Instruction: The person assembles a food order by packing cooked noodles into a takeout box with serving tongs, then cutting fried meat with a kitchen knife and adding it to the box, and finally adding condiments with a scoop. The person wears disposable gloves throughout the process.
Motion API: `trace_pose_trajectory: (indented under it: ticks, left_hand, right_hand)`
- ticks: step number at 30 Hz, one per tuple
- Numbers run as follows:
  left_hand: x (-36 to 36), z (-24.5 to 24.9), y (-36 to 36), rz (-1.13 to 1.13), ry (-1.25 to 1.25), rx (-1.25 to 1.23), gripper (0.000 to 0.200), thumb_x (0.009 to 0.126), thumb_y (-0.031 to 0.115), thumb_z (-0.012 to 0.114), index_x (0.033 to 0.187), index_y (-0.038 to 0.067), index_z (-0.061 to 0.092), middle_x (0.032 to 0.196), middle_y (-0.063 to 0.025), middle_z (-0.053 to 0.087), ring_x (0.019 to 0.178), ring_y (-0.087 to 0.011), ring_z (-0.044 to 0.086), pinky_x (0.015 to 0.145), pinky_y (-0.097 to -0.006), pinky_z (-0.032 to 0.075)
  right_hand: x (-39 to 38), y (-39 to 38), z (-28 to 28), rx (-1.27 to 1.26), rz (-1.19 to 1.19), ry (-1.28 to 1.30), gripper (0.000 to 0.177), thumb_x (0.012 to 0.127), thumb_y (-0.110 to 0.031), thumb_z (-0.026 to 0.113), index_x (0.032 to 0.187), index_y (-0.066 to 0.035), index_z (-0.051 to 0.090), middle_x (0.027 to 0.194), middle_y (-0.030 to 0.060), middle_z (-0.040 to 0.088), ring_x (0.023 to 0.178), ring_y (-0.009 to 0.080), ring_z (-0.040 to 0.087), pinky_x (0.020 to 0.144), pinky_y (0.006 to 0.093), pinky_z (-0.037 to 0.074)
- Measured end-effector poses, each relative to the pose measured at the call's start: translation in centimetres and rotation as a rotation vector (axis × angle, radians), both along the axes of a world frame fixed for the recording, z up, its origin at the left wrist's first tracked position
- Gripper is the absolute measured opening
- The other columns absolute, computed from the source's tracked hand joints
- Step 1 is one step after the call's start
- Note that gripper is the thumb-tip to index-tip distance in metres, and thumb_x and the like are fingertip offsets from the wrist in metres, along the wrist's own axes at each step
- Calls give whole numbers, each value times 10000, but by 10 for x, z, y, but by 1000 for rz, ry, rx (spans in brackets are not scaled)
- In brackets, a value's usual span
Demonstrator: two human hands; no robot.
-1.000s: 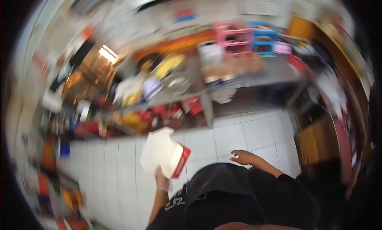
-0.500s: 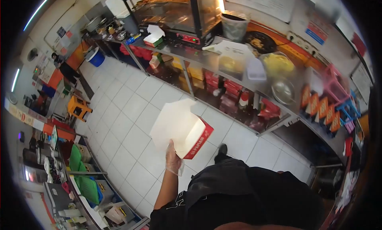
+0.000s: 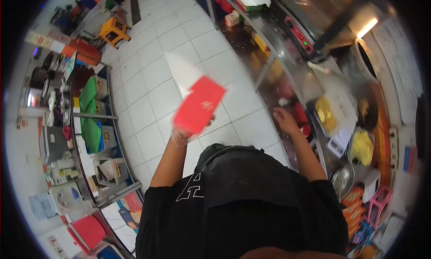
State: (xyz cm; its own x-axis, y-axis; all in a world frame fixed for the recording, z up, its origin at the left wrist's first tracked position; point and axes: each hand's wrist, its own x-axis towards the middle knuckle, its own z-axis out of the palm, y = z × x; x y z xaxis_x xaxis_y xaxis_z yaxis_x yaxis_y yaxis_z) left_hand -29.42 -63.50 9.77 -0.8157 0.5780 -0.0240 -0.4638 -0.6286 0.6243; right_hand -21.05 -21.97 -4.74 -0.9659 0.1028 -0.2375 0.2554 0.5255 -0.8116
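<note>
A red and white paper food box (image 3: pixel 200 105) is in my left hand (image 3: pixel 182 135), which wears a clear plastic glove. The box is tilted, with its red outer side toward me and its white lid (image 3: pixel 182 70) hanging open at the far side. Some fingertips show at its right edge; its inside is hidden. My right hand (image 3: pixel 285 120) holds nothing, its fingers loosely bent and a little apart. It hangs in the air beside the front edge of the metal counter (image 3: pixel 301 86).
On the counter are a heated display case (image 3: pixel 310 39), a tray of yellow food (image 3: pixel 325 115), a clear container of yellow food (image 3: pixel 362 147) and a metal bowl (image 3: pixel 343 180). Orange boxes (image 3: pixel 353 209) stand nearby. At left are shelves with green lids (image 3: pixel 92 129) and an orange stool (image 3: pixel 114 31).
My view has turned, bringing the counter to my right. The box has rotated in my left hand, so its red side faces me instead of its white inside. My right hand has come into view.
</note>
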Motion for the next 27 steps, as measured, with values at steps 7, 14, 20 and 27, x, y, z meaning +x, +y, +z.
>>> trace_pose_trajectory:
  ticks: [7, 14, 20, 27]
  left_hand:
    - [-168, -14, -2, 145, 95, -984, 526, 1007, 453, 521, 1147, -41, 640, 998, -96, 683, 858, -168, 624, 733, -302, 486]
    - [-328, -56, 47, 69, 499, -1112, 567, 1028, 458, 470, 1005, -78, 652, 875, -153, 682, 831, -217, 610, 765, -377, 481]
    - [-459, -44, 103, -228, 757, -1110, 567, 1035, 468, 434, 971, -54, 646, 818, -201, 665, 773, -320, 622, 743, -413, 473]
    - [-575, -123, 172, -310, 1156, -894, 573, 1066, 463, 336, 1294, -22, 542, 1183, -243, 620, 1085, -348, 605, 969, -404, 471]
  right_hand:
    - [-178, -53, 15, -598, -38, -112, 418, 1031, -350, 499, 1340, -74, 559, 1185, 117, 662, 983, 213, 660, 854, 359, 529]
    - [-267, -83, 8, -713, -176, -119, 555, 1056, -520, 351, 1339, -61, 482, 1121, 116, 646, 982, 252, 677, 804, 404, 572]
    - [-326, -65, 85, -1031, -472, 74, 704, 1017, -587, 385, 1517, -99, 302, 1286, 159, 578, 1066, 309, 648, 851, 447, 561]
    - [-405, -42, 113, -809, -591, 130, 618, 1011, -299, 536, 1536, -106, 272, 1344, 141, 535, 1042, 270, 641, 760, 392, 583]
